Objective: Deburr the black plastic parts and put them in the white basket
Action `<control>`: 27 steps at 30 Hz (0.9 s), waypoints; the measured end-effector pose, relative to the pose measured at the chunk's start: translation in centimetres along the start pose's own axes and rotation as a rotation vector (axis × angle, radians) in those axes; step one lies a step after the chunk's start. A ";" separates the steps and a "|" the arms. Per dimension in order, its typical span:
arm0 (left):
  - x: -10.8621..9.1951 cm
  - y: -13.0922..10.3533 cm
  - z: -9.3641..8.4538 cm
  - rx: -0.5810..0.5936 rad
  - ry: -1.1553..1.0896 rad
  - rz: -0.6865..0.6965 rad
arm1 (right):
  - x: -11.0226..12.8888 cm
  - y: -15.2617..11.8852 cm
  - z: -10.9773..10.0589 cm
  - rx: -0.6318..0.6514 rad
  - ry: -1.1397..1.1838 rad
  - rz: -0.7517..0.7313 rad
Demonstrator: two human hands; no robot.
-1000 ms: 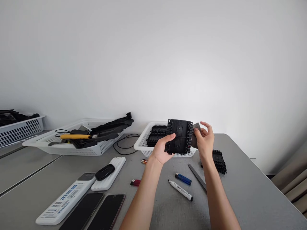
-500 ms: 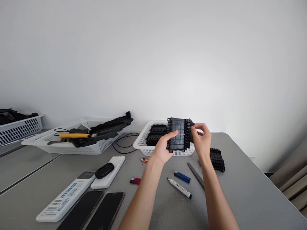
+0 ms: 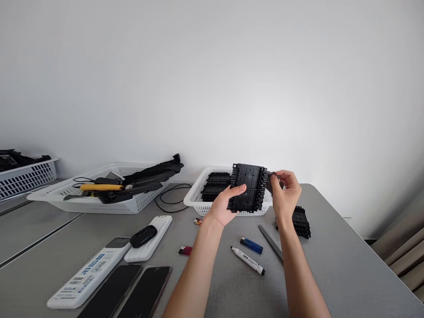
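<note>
A black ribbed plastic part (image 3: 251, 183) is in my left hand (image 3: 223, 204), thumb across its face and the other fingers hidden behind. My right hand (image 3: 286, 192) pinches a thin dark grey piece (image 3: 271, 176) at the part's right edge; whether the two are joined cannot be made out. Behind the hands, a white basket (image 3: 195, 201) holds several similar black parts (image 3: 215, 185). More of them are stacked (image 3: 301, 221) on the grey table, right of my right wrist.
Nearer on the table (image 3: 347, 274) lie a white marker (image 3: 247, 260), blue lighter (image 3: 251, 245), red lighter (image 3: 185, 250), grey strip (image 3: 270, 240), two phones (image 3: 144, 291) and white power banks (image 3: 89, 274). A basket (image 3: 56, 198) of black pieces stands left, beside a black cable (image 3: 159, 204).
My right hand has moved a little right, with the dark piece showing more beyond the part's edge. The black part has tilted slightly in my left hand.
</note>
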State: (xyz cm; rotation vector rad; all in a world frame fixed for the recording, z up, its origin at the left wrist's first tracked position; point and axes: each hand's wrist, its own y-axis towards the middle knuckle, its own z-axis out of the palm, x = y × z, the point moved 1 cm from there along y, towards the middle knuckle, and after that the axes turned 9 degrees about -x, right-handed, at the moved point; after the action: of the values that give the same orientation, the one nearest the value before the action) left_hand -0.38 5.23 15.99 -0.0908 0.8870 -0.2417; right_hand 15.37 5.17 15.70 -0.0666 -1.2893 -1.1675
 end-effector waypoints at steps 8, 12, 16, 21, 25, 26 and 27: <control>0.0 -0.1 0.3 0.115 0.074 -0.007 | 0.6 -0.1 0.1 0.074 0.110 0.022; 0.1 0.1 -0.2 0.156 0.007 -0.028 | 0.3 0.1 -0.1 0.094 0.098 0.065; -0.1 0.3 -0.5 0.087 -0.106 0.001 | -0.5 0.2 0.0 0.284 0.087 0.189; -0.6 0.5 0.1 0.175 -0.262 0.069 | -1.0 0.1 0.2 0.453 0.154 0.240; -1.1 0.4 0.2 0.220 -0.313 0.072 | -1.3 0.2 0.1 0.451 0.109 0.227; -1.1 0.5 0.2 0.233 -0.314 0.064 | -1.3 0.2 0.0 0.443 0.092 0.221; -1.1 0.5 0.1 0.245 -0.311 0.054 | -1.3 0.3 0.0 0.432 0.069 0.209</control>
State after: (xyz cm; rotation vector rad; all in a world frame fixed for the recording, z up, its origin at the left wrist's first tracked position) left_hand -0.91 5.97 16.81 0.1205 0.5449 -0.2756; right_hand 15.76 6.15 14.83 0.1523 -1.4107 -0.6916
